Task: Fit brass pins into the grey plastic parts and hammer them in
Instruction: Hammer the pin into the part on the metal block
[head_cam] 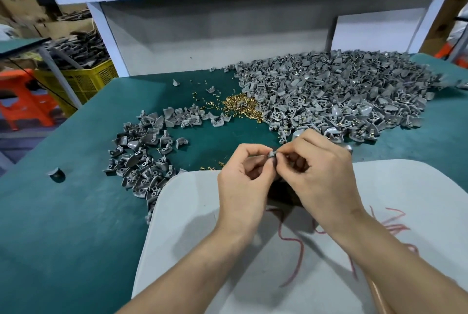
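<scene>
Bare forearms meet over the counter (pixel 63 212); left hand (pixel 243 174) fingers pinch a grey plastic part (pixel 272 156), right hand (pixel 321 174) fingers pinch its other side, any brass pin hidden. Light, stiff, probably slick: best held by its flat sides.

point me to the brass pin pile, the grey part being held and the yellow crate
pile of brass pins (pixel 239 106): head view, middle of the gold heap
grey part (pixel 272 158): head view, its exposed top end
yellow crate (pixel 88 80): head view, its mesh side wall
</scene>
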Demonstrator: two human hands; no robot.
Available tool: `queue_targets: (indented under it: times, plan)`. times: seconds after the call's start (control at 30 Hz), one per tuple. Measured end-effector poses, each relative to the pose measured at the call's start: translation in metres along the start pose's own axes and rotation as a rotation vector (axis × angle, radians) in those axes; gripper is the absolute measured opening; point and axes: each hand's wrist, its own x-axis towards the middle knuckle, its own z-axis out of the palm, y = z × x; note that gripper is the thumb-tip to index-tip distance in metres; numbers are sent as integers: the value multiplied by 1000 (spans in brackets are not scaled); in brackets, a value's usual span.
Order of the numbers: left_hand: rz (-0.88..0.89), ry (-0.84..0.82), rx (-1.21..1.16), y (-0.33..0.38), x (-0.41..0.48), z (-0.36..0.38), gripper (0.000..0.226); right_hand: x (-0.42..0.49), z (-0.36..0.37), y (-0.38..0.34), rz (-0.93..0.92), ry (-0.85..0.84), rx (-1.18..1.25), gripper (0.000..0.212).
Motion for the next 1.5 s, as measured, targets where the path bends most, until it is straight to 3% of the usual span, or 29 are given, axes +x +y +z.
queue_targets:
  times: [0.97,1.13,1.4,1.5]
  plan:
    - [-67,-8,53,3,1,0,27,9,7,10,339,-112,153,9]
    - [-69,-9,37,1,2,-1,26,12,7,10,412,-135,192,22]
    - [-66,4,15,0,3,0,24,8,7,10,357,-113,143,18]
    - [-91,-8,-29,1,4,0,25,10,5,13,397,-158,202,27]
